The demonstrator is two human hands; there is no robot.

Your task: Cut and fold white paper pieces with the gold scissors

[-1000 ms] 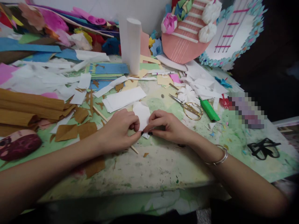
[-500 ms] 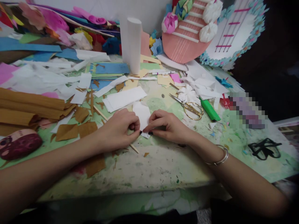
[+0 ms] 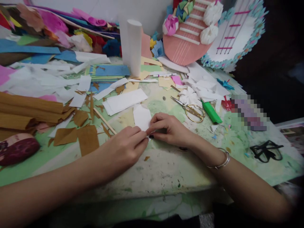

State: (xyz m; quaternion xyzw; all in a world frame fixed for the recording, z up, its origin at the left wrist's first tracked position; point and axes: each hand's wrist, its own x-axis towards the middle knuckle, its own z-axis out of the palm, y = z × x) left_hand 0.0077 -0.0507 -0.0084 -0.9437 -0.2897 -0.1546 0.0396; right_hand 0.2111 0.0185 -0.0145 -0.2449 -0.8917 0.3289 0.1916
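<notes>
A white piece of paper (image 3: pixel 142 116) lies in front of me, its near end pinched between my hands. My left hand (image 3: pixel 130 146) is closed at that end, its fingertips meeting those of the other hand. My right hand (image 3: pixel 166 129), with a bracelet at the wrist, pinches the same end between thumb and fingers. Under my left hand runs a thin wooden stick (image 3: pixel 104 121), its near part hidden. A stack of white paper strips (image 3: pixel 125 101) lies just beyond. To the right rest gold-handled scissors (image 3: pixel 193 112), blades slightly apart.
Brown crepe paper (image 3: pixel 30 109) and brown scraps (image 3: pixel 87 137) lie left, near a dark red mouse-shaped object (image 3: pixel 20 148). A white roll (image 3: pixel 134 47) stands at the back. On the right are a green wrapped item (image 3: pixel 211 111), a black clip-like object (image 3: pixel 267 151) and paper guitars (image 3: pixel 187 41).
My left hand has rolled over, so its back now faces up and covers the stick's near end. My right hand stays nearly in place. The view has shifted slightly.
</notes>
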